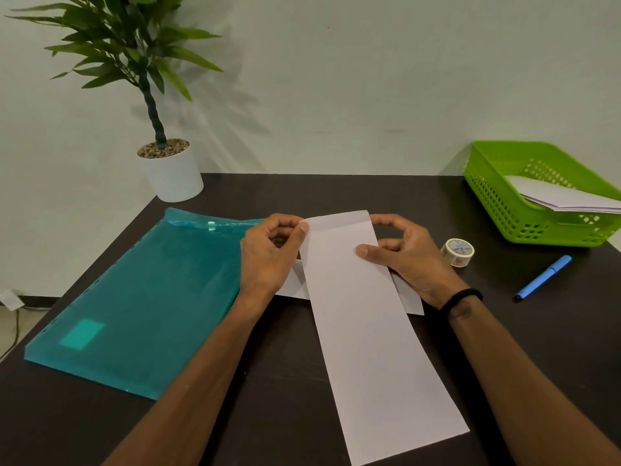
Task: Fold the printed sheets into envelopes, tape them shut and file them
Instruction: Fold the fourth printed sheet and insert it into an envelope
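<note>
On dark matte desk (336, 190): teal translucent plastic folder (141, 297) at left; long folded white sheet (366, 331) at centre, left hand (268, 253) and right hand (406, 257) pinching far corners; green perforated basket (497, 193); tape roll (457, 252); blue pen (544, 278).

Dark table (336, 190) with teal folder (144, 297), tape roll (457, 252), blue pen (543, 278), green basket (504, 200).

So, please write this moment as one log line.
step: folding | both hands pinch long white paper sheet | clear tape roll untouched

Office desk (336, 190): file folder (141, 297), paper tray (524, 210).
</note>
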The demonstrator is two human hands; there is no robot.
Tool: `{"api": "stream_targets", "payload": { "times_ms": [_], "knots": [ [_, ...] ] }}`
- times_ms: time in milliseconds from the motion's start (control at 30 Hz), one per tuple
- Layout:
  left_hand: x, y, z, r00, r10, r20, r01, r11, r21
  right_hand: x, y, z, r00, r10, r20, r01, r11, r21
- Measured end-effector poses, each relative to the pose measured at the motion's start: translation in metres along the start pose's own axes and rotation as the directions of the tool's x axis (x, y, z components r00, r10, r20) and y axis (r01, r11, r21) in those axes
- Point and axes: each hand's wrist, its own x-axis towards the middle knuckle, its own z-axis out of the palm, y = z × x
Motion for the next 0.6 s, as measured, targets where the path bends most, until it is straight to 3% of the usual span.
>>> {"api": "stream_targets", "payload": {
  "times_ms": [133, 267, 400, 600],
  "knots": [
    [-0.002, 0.006, 0.000, 0.985, -0.170, 0.039, 0.174, 0.963, -0.204, 0.000, -0.003, 0.006, 0.996, -0.071, -0.045, 0.068, 0.995, -0.071],
    [-0.004, 0.014, -0.003, 0.950, -0.277, 0.143, 0.310, 0.882, -0.355, 0.003, -0.008, 0.011, 0.944, -0.293, -0.154, 0.248, 0.934, -0.256],
    [-0.007, 0.020, -0.001, 0.914, -0.336, 0.228, 0.398, 0.854, -0.336, 0.006, -0.005, 0.015, 0.847, -0.507, -0.159, 0.339, 0.746, -0.573],
    [-0.008, 0.021, 0.002, 0.893, -0.353, 0.278, 0.430, 0.851, -0.301, 0.008, 0.007, 0.020, 0.868, -0.490, -0.081, 0.307, 0.657, -0.688]
  ]
}}
